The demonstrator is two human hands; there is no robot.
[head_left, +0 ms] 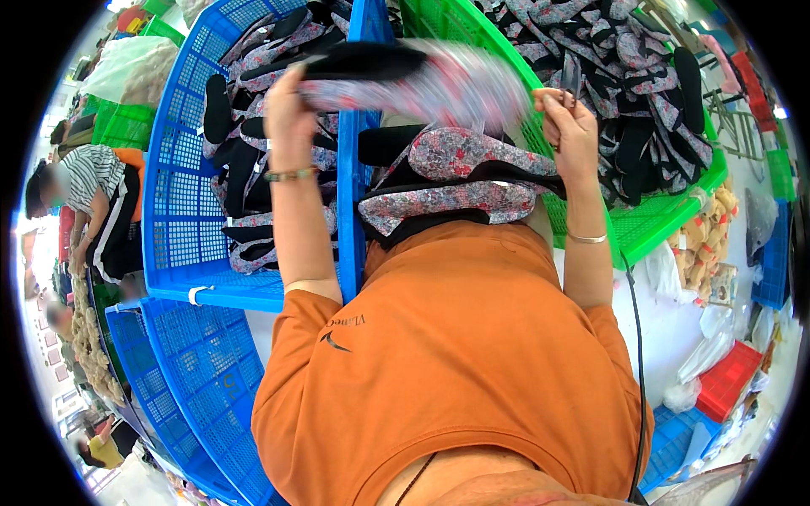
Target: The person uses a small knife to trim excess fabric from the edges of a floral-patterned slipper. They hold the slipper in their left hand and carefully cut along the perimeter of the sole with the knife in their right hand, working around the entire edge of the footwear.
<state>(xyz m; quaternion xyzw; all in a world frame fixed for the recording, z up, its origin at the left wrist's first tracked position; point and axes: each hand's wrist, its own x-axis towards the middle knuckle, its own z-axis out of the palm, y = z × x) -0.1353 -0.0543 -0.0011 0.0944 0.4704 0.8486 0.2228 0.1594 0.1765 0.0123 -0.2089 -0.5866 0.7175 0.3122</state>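
My left hand (pixel 291 114) is closed on one end of a floral fabric slipper (pixel 472 84) with a black sole. The slipper stretches across in front of me and is smeared by motion. My right hand (pixel 572 126) is closed around a small dark tool (pixel 571 76) with a narrow upright tip, perhaps thread snips; its exact kind cannot be made out. That hand is apart from the held slipper's far end. Several more floral slippers (pixel 477 153) with black soles lie stacked on my lap, between my forearms.
At the left, a blue mesh crate (pixel 175 185) holds many similar slippers. A green crate (pixel 675 226) on the right is heaped with more. Further blue crates (pixel 202 379) stand at lower left. A black cord (pixel 637 354) hangs by my right arm. A person (pixel 97 190) bends at far left.
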